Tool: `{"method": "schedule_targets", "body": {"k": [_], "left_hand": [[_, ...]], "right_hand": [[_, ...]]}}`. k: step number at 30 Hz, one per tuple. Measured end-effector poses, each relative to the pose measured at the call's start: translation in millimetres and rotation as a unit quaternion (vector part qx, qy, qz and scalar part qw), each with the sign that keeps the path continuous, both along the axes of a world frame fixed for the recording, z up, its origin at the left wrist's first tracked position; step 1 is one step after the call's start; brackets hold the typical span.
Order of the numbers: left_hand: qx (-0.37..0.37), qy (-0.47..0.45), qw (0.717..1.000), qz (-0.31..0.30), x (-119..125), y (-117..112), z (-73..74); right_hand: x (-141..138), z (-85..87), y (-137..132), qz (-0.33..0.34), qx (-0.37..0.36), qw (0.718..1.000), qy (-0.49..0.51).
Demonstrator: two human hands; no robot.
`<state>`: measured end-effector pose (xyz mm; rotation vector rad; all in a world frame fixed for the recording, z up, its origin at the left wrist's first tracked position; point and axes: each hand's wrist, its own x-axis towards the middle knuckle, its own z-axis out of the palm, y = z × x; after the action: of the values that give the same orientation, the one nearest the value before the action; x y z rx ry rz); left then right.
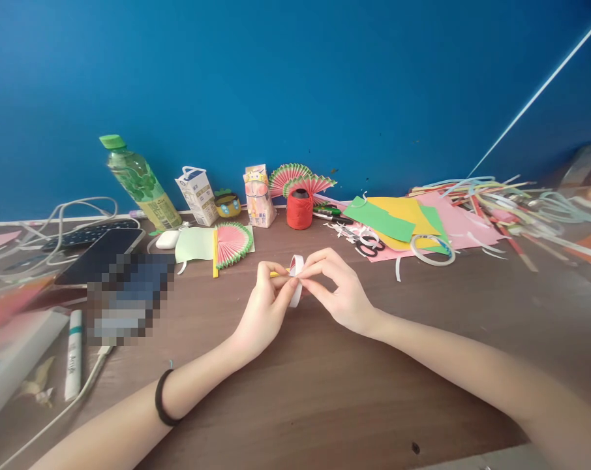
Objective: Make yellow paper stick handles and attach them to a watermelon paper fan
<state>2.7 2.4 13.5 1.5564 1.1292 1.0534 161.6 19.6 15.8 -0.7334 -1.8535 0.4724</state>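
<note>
Both hands meet over the middle of the table, fingertips nearly touching. My left hand [263, 307] is closed in a pinch, with a narrow yellow strip [278, 273] showing between its thumb and index finger. My right hand [339, 290] pinches at a white ring that looks like a roll of tape [296, 299], held upright between the two hands. Fingers cover the middle of the ring, so the exact contact is hidden. Left of my hands lies a pink and green folded paper fan [233, 245] with a yellow stick [215, 254] along its straight edge.
Along the blue wall stand a green-capped bottle [141, 183], cartons [197, 196] and a red thread spool [299, 210]. Coloured paper [381, 220], scissors [371, 245], a translucent ring [432, 251] and many strips lie right. Phones [102, 256], cables and a marker [74, 356] are left.
</note>
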Motion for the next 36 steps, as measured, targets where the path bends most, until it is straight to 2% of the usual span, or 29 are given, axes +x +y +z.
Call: {"method": "schedule_targets", "body": {"k": [2, 7, 11, 14, 17, 20, 24, 28, 30, 32, 36], "left_hand": [[0.020, 0.002, 1.000, -0.019, 0, -1, 2.1], [0.050, 0.033, 0.998, -0.032, 0, -3, 6.4], [0.039, 0.016, 0.999, -0.028, 0, -4, 6.8], [0.047, 0.029, 0.998, -0.021, 0, -3, 8.9], [0.060, 0.062, 0.996, -0.012, -1, -3, 13.6], [0.083, 0.133, 0.988, -0.011, -3, -2, 18.2], [0.176, 0.270, 0.947, -0.013, -7, 0, 19.1], [0.322, 0.366, 0.873, -0.009, -11, 4, 18.9], [0.370, 0.392, 0.842, -0.008, -12, 6, 21.8], [0.385, 0.399, 0.832, -0.020, -14, 8, 26.3], [0.395, 0.384, 0.834, -0.046, -15, 8, 32.9]], "right_hand": [[0, 1.8, 0, 0.002, 0.015, 1.000, -0.005], [2, 4.0, 1, -0.023, 0.110, 0.993, -0.046], [3, 3.0, 3, -0.047, 0.093, 0.994, -0.019], [4, 4.3, 4, -0.047, 0.078, 0.994, -0.053], [4, 6.9, 5, -0.043, 0.106, 0.986, -0.117], [5, 9.3, 4, -0.066, 0.144, 0.976, -0.149], [4, 13.3, 1, -0.086, 0.185, 0.961, -0.189], [4, 18.3, -3, -0.085, 0.198, 0.954, -0.210], [4, 20.7, -4, -0.081, 0.192, 0.954, -0.218], [4, 22.5, -5, -0.074, 0.184, 0.953, -0.229], [4, 22.9, -6, -0.043, 0.167, 0.959, -0.226]]}}
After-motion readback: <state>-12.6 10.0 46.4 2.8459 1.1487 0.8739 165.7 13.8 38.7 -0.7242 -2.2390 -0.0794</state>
